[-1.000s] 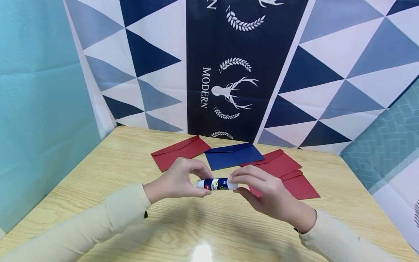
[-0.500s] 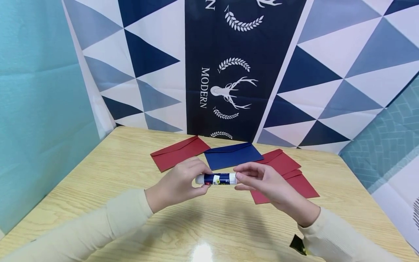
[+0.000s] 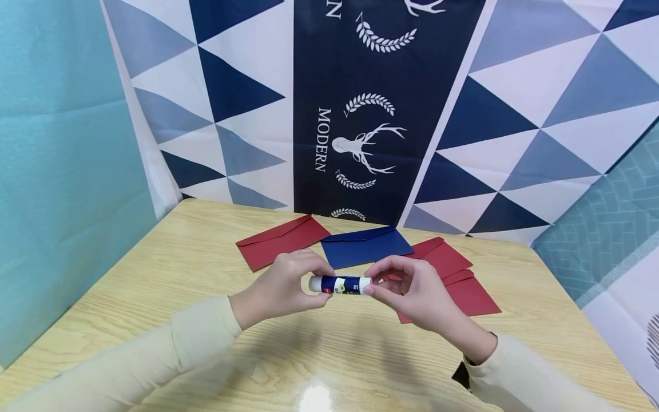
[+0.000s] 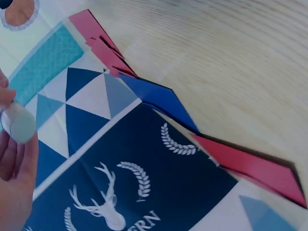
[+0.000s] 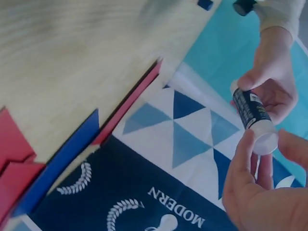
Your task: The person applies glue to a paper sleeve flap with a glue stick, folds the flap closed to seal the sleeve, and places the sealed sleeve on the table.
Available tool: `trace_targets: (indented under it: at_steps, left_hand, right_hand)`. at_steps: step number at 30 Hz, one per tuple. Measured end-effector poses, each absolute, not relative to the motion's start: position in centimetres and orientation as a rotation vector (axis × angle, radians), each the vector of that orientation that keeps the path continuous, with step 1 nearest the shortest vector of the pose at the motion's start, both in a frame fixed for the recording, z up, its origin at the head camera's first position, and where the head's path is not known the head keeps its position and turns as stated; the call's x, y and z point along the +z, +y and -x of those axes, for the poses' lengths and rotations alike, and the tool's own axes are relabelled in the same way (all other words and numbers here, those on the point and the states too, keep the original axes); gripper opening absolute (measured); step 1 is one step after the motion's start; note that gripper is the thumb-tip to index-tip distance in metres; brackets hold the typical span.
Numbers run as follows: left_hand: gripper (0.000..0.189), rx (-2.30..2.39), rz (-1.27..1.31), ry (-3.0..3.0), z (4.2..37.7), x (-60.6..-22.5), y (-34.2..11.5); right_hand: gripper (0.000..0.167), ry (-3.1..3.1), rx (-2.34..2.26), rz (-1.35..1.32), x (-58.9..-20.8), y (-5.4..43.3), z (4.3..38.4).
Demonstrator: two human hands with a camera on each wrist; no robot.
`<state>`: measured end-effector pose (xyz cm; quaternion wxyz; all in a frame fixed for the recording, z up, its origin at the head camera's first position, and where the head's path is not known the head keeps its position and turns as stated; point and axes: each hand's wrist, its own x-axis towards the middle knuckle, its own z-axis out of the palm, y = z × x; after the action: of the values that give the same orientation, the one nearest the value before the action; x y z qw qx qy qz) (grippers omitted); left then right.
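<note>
A glue stick (image 3: pixel 346 285) with a dark blue label and white ends is held level above the middle of the table. My left hand (image 3: pixel 280 286) pinches its left end between thumb and fingers. On the other side, my right hand (image 3: pixel 419 292) has thumb and forefinger on the right white end. In the right wrist view the glue stick (image 5: pixel 254 109) spans both hands, its white end toward my right thumb. Only one pale round end of the glue stick (image 4: pixel 21 124) shows in the left wrist view.
Behind the hands, a red envelope (image 3: pixel 283 240), a blue envelope (image 3: pixel 368 247) and overlapping red envelopes (image 3: pixel 473 293) lie on the wooden table (image 3: pixel 206 246). A patterned cloth (image 3: pixel 355 114) hangs at the table's back edge. A dark object (image 3: pixel 461 376) shows by the right cuff.
The fingers of my right hand loosened and shifted round the glue stick's right end, then closed on it again. My left hand kept its hold; the envelopes stayed put.
</note>
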<state>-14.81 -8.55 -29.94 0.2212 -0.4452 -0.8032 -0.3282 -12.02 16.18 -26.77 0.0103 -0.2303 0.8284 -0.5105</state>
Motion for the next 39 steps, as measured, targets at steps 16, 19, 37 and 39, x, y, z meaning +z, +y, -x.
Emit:
trace_targets:
  at_steps: [16,19,37,39]
  left_hand:
    - [0.023,-1.261,1.308,-2.515,15.3,-29.9,-9.8]
    - [0.025,-1.115,1.295,-2.384,15.0,-30.0,-9.7]
    - [0.027,-0.805,1.312,-2.166,14.9,-29.2,-9.0]
    - [0.027,-0.888,1.327,-2.226,15.0,-29.1,-9.2]
  right_hand:
    - [0.037,2.83,-1.262,1.682,-28.1,16.1,12.3]
    - [0.043,2.77,-1.429,1.477,-28.1,16.0,12.5]
    - [0.027,2.63,-1.639,0.967,-27.9,16.0,12.6]
    - [0.029,2.692,-1.607,1.102,-28.1,16.0,12.5]
